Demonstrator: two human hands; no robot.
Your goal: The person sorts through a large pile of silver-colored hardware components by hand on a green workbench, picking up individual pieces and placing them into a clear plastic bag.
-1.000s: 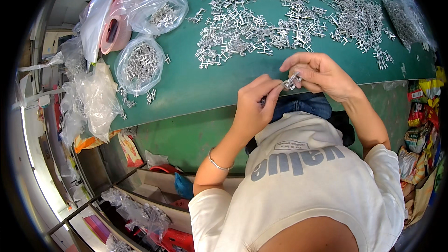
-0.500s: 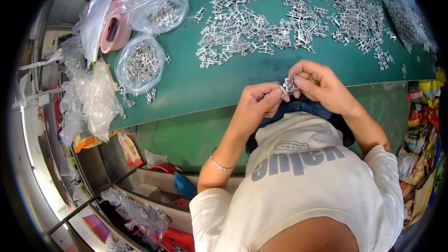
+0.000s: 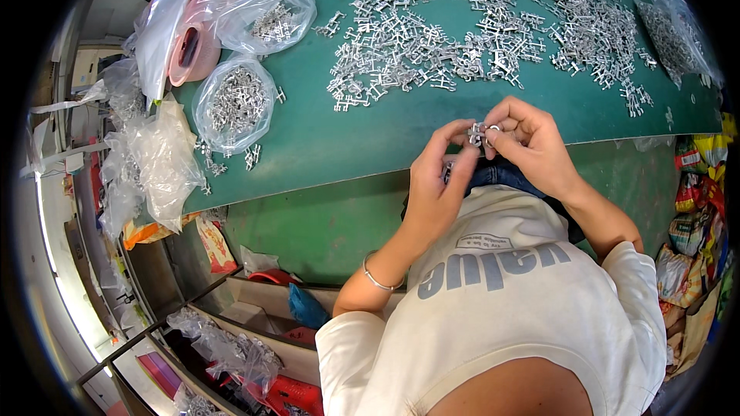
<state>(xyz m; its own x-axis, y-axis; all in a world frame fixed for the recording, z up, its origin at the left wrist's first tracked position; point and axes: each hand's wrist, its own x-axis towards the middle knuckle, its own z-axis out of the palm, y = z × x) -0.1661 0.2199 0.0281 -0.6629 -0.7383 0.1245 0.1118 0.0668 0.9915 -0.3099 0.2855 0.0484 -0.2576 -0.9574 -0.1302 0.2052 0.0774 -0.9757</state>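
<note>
Just off the table's front edge, my two hands meet around small silvery metal fittings (image 3: pixel 476 135). My right hand (image 3: pixel 533 143) pinches a fitting between thumb and forefinger. From the other side, the fingers of my left hand (image 3: pixel 438 179) curl about the same cluster, with the thumb a little lower. More metal shows in the hollow of the left hand, mostly hidden by its fingers. How the pieces fit together is too small to tell. Loose heaps of similar metal fittings (image 3: pixel 397 46) lie beyond my hands on the green table (image 3: pixel 331 142).
A round clear bag of fittings (image 3: pixel 237 104) stands at the left, near another open plastic bag (image 3: pixel 274 23) and a pink tape dispenser (image 3: pixel 193 54). A larger heap (image 3: pixel 593 27) and a filled bag (image 3: pixel 674 38) are at the far right. Wooden shelving (image 3: pixel 270 300) sits below left.
My left hand has shifted slightly right and turned, its thumb loosening and lowering from the pinch, so metal in its palm now shows. The right hand stays nearly in place.
</note>
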